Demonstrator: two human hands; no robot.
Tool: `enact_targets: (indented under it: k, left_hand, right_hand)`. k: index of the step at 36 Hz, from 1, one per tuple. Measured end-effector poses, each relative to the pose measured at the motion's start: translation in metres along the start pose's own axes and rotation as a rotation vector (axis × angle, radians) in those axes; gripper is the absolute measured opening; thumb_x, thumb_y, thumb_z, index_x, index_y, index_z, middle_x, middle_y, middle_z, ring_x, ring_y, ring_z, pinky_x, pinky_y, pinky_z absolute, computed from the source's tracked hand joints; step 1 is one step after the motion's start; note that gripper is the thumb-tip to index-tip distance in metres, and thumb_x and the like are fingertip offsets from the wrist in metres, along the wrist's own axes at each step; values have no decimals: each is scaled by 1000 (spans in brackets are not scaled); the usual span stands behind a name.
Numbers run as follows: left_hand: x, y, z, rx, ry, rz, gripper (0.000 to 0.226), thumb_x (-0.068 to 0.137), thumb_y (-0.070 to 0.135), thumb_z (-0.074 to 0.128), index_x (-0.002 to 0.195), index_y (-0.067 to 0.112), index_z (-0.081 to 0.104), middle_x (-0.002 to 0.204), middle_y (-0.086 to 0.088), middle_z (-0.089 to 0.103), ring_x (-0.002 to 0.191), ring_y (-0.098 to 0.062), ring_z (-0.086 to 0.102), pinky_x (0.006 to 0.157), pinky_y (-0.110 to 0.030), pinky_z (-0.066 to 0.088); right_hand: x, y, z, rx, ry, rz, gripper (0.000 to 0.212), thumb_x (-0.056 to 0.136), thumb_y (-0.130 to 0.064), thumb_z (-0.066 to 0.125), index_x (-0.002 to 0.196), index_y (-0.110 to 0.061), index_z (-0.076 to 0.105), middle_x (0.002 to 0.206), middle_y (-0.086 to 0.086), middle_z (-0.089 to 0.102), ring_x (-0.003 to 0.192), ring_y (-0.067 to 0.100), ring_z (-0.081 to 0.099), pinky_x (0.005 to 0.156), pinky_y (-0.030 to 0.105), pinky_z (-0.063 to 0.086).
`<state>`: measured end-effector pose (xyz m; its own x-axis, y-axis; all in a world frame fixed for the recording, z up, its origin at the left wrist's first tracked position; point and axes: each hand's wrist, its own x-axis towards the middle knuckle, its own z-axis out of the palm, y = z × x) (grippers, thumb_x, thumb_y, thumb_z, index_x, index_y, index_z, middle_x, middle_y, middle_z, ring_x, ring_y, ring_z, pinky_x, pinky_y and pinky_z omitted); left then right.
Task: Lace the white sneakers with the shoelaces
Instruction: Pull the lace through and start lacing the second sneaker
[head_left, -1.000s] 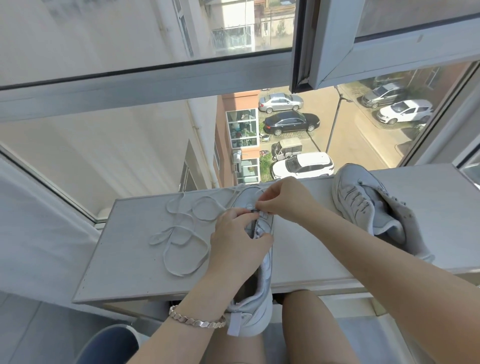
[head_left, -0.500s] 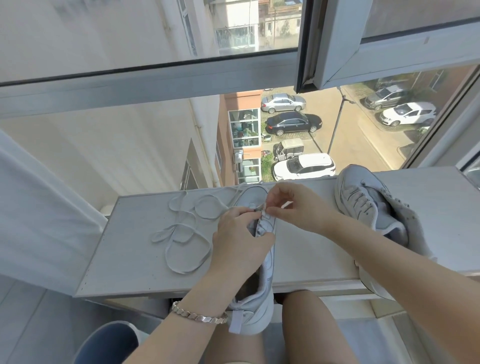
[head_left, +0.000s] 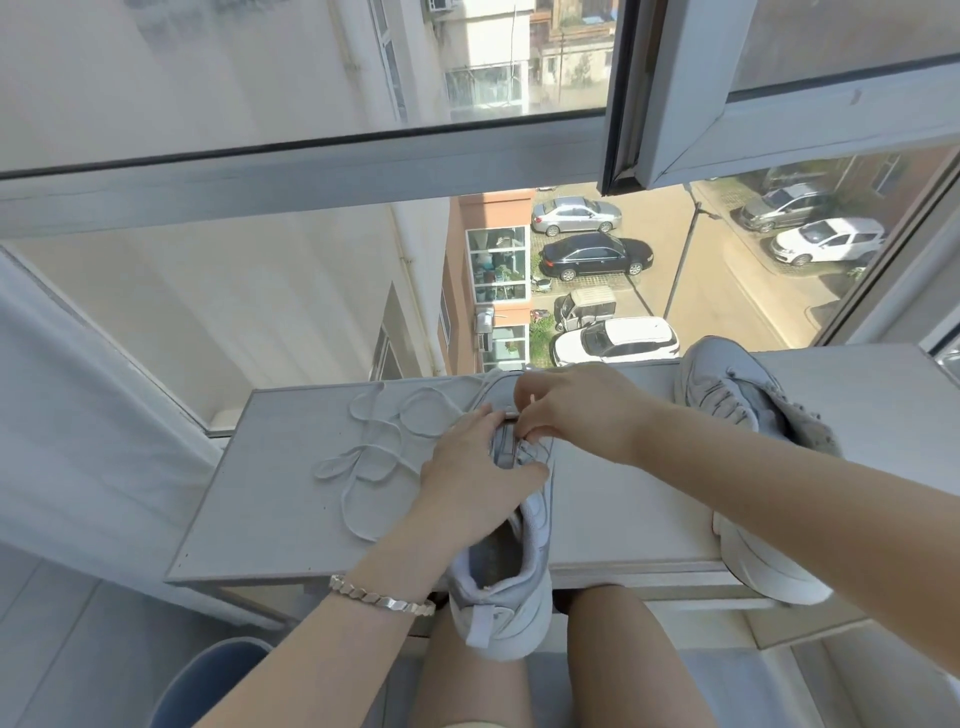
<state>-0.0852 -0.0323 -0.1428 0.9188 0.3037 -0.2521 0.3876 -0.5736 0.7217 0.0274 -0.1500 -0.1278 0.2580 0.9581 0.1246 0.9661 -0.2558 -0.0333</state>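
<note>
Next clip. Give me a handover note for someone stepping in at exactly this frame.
Left hand: grips the near sneaker over its tongue, steadying it.
Right hand: pinches the shoelace at the front eyelets.
The near sneaker points toe-first at the window, its heel overhanging the table edge. Most of the shoelace lies in loops on the table to its left.
Second sneaker, far right: looks already laced.
Done: at most the first eyelets; the hands hide them.
Left: thread the rest of the lace up the near sneaker.
</note>
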Motion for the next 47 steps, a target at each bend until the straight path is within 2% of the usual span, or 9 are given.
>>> enact_targets:
  k: [4, 12, 16, 21, 26, 31, 37, 41, 47]
  left_hand:
    - [1, 0, 5, 53, 15, 0, 84, 67, 51, 50, 145, 27, 30, 154, 12, 19, 143, -10, 14, 115, -41, 19]
    - [6, -2, 11, 98, -6, 1, 68, 89, 37, 50, 149, 22, 21, 157, 9, 13, 144, -10, 3, 118, -36, 9]
    - [5, -2, 11, 98, -6, -4, 67, 90, 36, 48, 149, 22, 20, 157, 10, 12, 144, -9, 2, 118, -35, 8]
    - [3, 0, 10, 93, 4, -10, 67, 90, 33, 48, 150, 22, 19, 157, 9, 12, 144, -10, 4, 118, -36, 9]
    - [4, 1, 8, 85, 19, -7, 64, 91, 32, 46, 149, 21, 20, 156, 8, 14, 144, -11, 5, 118, -35, 9]
    - [7, 2, 9, 93, 31, -25, 64, 91, 31, 45, 149, 20, 19, 157, 8, 11, 144, -12, 4, 118, -36, 10]
    - [6, 2, 9, 106, 46, -20, 65, 91, 33, 45, 149, 21, 20, 157, 9, 13, 144, -12, 5, 117, -38, 12]
    - [5, 2, 9, 94, 47, -22, 66, 90, 35, 46, 149, 22, 21, 157, 9, 13, 144, -11, 5, 117, -40, 14]
    - [6, 0, 9, 125, 61, -10, 67, 90, 39, 48, 149, 21, 22, 156, 6, 17, 144, -13, 8, 117, -39, 14]
  right_hand:
    - [-5, 3, 20, -8, 200, -74, 26, 56, 0, 85, 69, -18, 71, 77, -1, 65, 61, 20, 62, 44, 22, 42]
    - [-23, -10, 40, 104, 488, 36, 18, 91, -17, 50, 91, -9, 66, 87, 5, 70, 80, 21, 65, 70, 32, 52]
    - [-36, -40, 16, 582, 566, 269, 24, 100, -37, 34, 92, -25, 53, 83, -6, 68, 77, 11, 62, 71, 27, 49]
    - [-51, -53, -33, 1120, 650, 425, 22, 91, -16, 39, 75, -20, 53, 59, -7, 53, 57, 14, 55, 64, 18, 48]
    - [-77, -55, -75, 1206, 391, 448, 30, 90, -17, 44, 66, -26, 59, 55, -6, 50, 48, 3, 38, 50, 9, 35]
    - [-84, -26, -71, 543, -440, 698, 23, 98, -21, 44, 85, -27, 62, 64, -13, 60, 44, -2, 45, 52, 10, 38]
    - [-49, -28, -40, 451, -113, 742, 23, 95, -33, 49, 100, -18, 65, 86, -14, 59, 72, 0, 51, 61, 12, 38]
    - [-11, -27, -22, 508, -37, 815, 47, 94, -45, 45, 95, -5, 67, 89, 9, 66, 74, 17, 58, 66, 27, 42]
    - [6, -32, 5, 565, -136, 749, 48, 97, -35, 46, 54, -13, 38, 53, 0, 39, 48, 9, 36, 46, 20, 25]
